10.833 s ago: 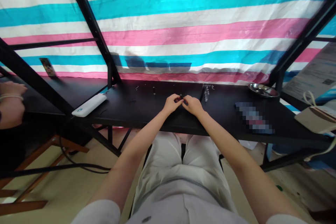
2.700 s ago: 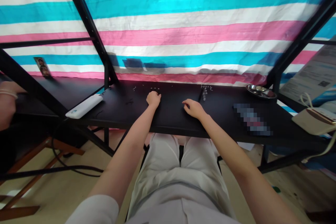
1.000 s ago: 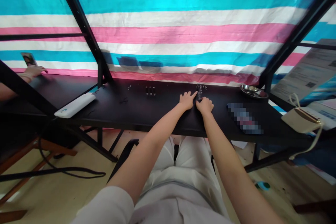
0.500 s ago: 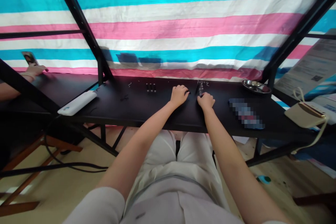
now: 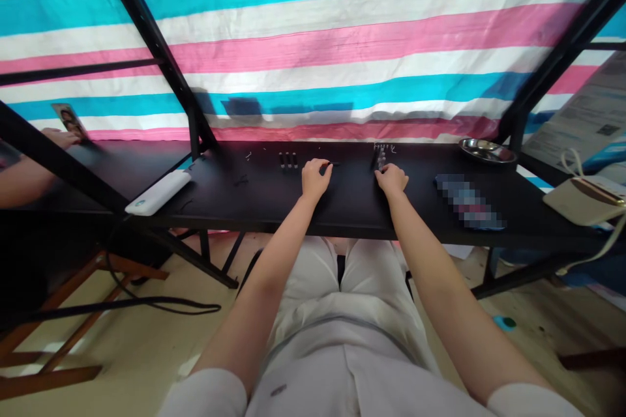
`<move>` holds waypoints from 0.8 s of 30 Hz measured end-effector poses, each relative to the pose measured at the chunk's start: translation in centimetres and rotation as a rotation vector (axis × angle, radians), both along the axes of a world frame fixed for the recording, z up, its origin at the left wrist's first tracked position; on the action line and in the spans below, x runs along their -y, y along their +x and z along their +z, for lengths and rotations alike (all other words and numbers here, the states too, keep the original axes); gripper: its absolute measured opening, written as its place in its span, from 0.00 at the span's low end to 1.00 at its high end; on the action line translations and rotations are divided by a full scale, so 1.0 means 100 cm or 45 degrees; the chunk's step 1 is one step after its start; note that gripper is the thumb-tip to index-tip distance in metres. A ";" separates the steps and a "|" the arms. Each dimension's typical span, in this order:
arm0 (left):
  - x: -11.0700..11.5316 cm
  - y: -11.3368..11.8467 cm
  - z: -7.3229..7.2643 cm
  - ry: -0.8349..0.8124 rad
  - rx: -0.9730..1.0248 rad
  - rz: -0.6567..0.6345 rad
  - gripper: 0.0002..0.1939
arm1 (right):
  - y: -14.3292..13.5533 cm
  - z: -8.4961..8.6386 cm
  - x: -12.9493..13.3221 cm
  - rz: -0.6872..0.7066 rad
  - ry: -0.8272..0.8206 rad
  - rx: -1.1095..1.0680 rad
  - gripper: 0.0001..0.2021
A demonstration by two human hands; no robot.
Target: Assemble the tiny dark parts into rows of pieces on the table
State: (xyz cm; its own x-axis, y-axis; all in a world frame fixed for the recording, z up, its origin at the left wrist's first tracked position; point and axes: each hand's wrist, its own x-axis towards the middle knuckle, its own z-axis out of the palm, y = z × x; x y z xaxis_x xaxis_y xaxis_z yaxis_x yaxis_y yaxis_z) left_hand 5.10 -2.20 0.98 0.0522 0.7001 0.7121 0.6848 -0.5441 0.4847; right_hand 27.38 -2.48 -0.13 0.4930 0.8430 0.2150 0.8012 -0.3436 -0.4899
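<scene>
The left hand point(image 5: 314, 180) is curled, its thumb and forefinger pinching a slim dark piece point(image 5: 336, 163) whose free end points rightward, just above the counter point(image 5: 244, 205). What shows of that piece is narrow, straight and nearly black, so it barely stands out from the surface behind it; its finer detail is too small to tell. The right hand point(image 5: 394, 178) is bent with its fingertips at the near end of a line of small clear pieces point(image 5: 382, 158), glassy and rounded, catching the light; whether it grips one cannot be told.

Beside that line, on its left, lie dark rods point(image 5: 375, 156), and at its far end sits a row of tiny whitish bits point(image 5: 385, 147). Just left of the left hand, three short black cylinders point(image 5: 288, 160) lie parallel and apart, pale at their near ends. Thin white scraps point(image 5: 248, 156) are scattered farther left.

The counter is matt black and smooth. Toward its right stand a shiny, round-rimmed metal dish point(image 5: 488, 151), a pixelated flat object point(image 5: 468, 202) and a beige bag point(image 5: 581, 199) with a strap. At the left end lies a glossy white, rounded oblong device point(image 5: 159, 193). Behind hangs creased plastic sheeting point(image 5: 313, 39), striped pink, white and turquoise.
</scene>
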 end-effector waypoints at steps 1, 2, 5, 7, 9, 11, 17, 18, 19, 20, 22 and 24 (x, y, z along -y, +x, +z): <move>-0.001 -0.001 0.000 0.013 0.013 -0.003 0.06 | 0.001 0.000 -0.001 -0.001 0.000 -0.002 0.12; -0.001 -0.001 0.000 0.024 0.023 -0.005 0.06 | 0.001 0.000 -0.001 -0.001 0.000 -0.004 0.11; -0.001 -0.002 -0.001 0.036 0.032 -0.020 0.05 | 0.002 -0.001 -0.002 0.000 -0.005 -0.010 0.09; -0.001 -0.002 -0.002 0.030 0.022 -0.045 0.05 | 0.001 0.000 -0.001 0.005 -0.006 -0.004 0.08; -0.001 -0.001 -0.003 0.023 0.010 -0.073 0.05 | -0.001 0.000 0.002 0.018 -0.002 0.015 0.08; 0.000 0.000 -0.004 0.020 -0.004 -0.099 0.06 | -0.004 -0.001 0.004 0.058 0.009 0.040 0.08; 0.001 0.001 -0.004 0.032 -0.027 -0.168 0.07 | -0.020 0.001 0.012 0.487 0.116 0.151 0.06; 0.001 0.002 -0.003 0.037 -0.029 -0.187 0.07 | -0.023 0.001 0.014 0.547 0.134 0.180 0.06; 0.002 0.002 -0.002 0.043 -0.031 -0.207 0.08 | -0.025 0.002 0.015 0.594 0.150 0.209 0.06; 0.003 0.003 -0.002 0.048 -0.033 -0.227 0.08 | -0.028 0.003 0.016 0.630 0.165 0.239 0.05; 0.004 0.004 0.000 0.049 -0.034 -0.262 0.08 | -0.032 0.005 0.019 0.683 0.188 0.295 0.05; 0.005 0.004 0.001 0.042 -0.031 -0.284 0.08 | -0.034 0.007 0.020 0.717 0.196 0.339 0.05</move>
State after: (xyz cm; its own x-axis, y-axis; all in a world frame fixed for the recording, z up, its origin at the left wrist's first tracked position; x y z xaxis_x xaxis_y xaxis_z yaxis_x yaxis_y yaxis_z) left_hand 5.53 -2.72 1.09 0.2201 0.6459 0.7310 0.5571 -0.6984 0.4494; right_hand 23.97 -4.50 0.53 -0.1030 0.9071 0.4081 0.9396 0.2234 -0.2595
